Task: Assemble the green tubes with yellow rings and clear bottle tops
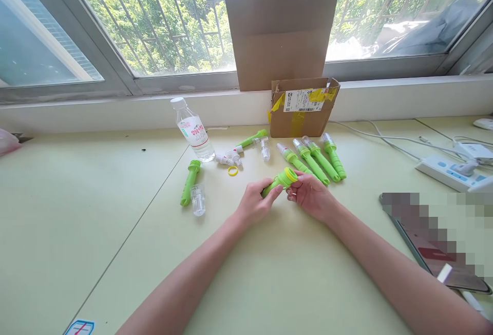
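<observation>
My left hand [257,199] is closed around a green plastic handle [280,180], which points up and to the right. A yellow ring [291,174] sits at the handle's wide end. My right hand [310,196] has its thumb and fingertips closed at that ring; part of the grip is hidden. To the left lie another green handle [190,183] and a clear ribbed cap [198,201]. A loose yellow ring [233,171] rests near some small white nozzle-like pieces [233,157]. Behind them are a further green handle [252,138] and a clear cap [265,149].
Several green handles with clear caps [314,160] lie side by side right of my hands. A cardboard box [298,119] and a water bottle [195,132] stand at the back. A power strip [449,170] with cables and a tablet-like device [416,242] are on the right.
</observation>
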`<state>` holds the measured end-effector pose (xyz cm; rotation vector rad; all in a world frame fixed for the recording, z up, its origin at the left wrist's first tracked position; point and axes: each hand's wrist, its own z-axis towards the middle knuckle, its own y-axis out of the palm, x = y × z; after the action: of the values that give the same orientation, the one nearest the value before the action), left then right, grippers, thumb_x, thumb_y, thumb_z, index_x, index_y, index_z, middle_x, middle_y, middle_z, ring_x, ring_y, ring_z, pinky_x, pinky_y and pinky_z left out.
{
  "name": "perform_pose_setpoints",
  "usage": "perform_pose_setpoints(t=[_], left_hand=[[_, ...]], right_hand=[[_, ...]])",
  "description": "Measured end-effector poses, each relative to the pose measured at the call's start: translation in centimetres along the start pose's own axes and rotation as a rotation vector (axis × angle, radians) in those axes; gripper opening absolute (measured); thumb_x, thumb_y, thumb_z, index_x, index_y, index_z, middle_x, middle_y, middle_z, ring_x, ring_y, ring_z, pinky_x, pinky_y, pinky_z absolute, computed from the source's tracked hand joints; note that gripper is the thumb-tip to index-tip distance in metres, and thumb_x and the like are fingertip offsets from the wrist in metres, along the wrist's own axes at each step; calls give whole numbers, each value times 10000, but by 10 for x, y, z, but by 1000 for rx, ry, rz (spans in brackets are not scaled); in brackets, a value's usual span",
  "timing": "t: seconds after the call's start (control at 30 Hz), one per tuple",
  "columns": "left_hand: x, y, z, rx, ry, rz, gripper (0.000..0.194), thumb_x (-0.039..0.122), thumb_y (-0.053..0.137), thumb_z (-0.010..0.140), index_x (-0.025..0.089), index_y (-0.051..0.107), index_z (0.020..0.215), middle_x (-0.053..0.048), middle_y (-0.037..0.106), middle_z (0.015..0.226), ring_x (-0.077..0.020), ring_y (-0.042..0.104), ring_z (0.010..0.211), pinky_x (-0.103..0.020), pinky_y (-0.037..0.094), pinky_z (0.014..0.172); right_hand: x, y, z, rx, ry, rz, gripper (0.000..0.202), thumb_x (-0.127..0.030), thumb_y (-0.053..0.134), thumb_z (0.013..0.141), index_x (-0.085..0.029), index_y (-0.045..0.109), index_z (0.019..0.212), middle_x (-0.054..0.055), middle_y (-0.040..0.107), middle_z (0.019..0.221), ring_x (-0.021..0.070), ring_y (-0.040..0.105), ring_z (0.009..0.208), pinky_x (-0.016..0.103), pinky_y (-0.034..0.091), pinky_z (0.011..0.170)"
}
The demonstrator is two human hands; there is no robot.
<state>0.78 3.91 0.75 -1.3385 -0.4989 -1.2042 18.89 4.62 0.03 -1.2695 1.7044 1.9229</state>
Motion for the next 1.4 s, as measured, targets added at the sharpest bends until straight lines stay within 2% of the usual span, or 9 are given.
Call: perform_pose_setpoints(t=[0.33, 0.53, 0.77, 0.87, 0.97, 1.07, 1.13, 1.27, 1.4], left_hand=[[0, -2, 0, -143, -101, -210, 427, 511, 413, 912, 167, 447, 662, 55, 407, 489, -61, 345, 425, -217, 270, 446], [8, -7, 1, -272, -177, -335, 446, 535, 359, 923, 148, 562, 832, 71, 405, 447, -57, 298, 332, -214, 237, 384], [6, -10, 3, -346, -262, -439, 484, 569, 372, 898, 140, 575, 805, 58, 434, 439, -54, 302, 306, -210, 227, 363], [7, -9, 2, -317, -261, -427, 467, 577, 394, 885, 145, 563, 833, 59, 450, 462, -50, 312, 317, -199, 237, 361], [10, -7, 1, -269, -280, -381, 384, 545, 566, 809, 178, 523, 909, 68, 506, 533, -44, 341, 342, -180, 261, 362], [9, -3, 1, -188, -282, -355, 381, 505, 670, 738, 189, 506, 871, 45, 565, 630, -63, 436, 399, -184, 313, 380], [6, 1, 2, -100, -211, -285, 347, 490, 658, 758, 178, 546, 862, 20, 589, 674, -92, 508, 486, -203, 369, 439], [2, 6, 1, 82, 13, 113, 277, 427, 547, 867, 183, 635, 963, -23, 643, 806, -133, 538, 695, -251, 416, 656], [0, 8, -2, 85, 64, 274, 295, 407, 444, 924, 185, 610, 1024, -23, 628, 795, -131, 507, 670, -248, 388, 652]], right_hand=[[1, 0, 0, -11, -4, 13, 176, -181, 547, 770, -191, 690, 872, 7, 623, 723, 109, 531, 593, 233, 458, 563], [-1, -1, -1, -36, -1, -26, 163, -202, 542, 772, -186, 682, 854, 17, 612, 702, 137, 564, 644, 242, 439, 568], [-2, 1, -1, -69, 8, -57, 154, -218, 533, 774, -190, 671, 837, 21, 610, 685, 142, 561, 622, 256, 418, 565], [-2, 1, 0, -39, 16, -53, 148, -231, 554, 769, -199, 671, 855, 17, 616, 713, 139, 549, 621, 256, 425, 565], [-2, 0, 1, -20, 20, -6, 139, -241, 565, 775, -207, 671, 858, 9, 614, 728, 126, 523, 620, 249, 432, 572], [-1, -1, 1, -9, 11, 17, 138, -255, 564, 789, -204, 671, 858, 8, 607, 712, 125, 520, 631, 248, 440, 580], [-1, -2, 1, 37, 2, 23, 143, -256, 585, 779, -207, 671, 882, 4, 616, 716, 122, 525, 625, 248, 450, 587], [-3, -2, 2, 97, -1, 43, 167, -235, 633, 747, -228, 667, 910, -7, 637, 758, 114, 540, 619, 245, 458, 585], [-4, -1, 1, 66, 7, 39, 185, -222, 636, 741, -234, 668, 922, -7, 641, 781, 114, 545, 616, 245, 455, 571]])
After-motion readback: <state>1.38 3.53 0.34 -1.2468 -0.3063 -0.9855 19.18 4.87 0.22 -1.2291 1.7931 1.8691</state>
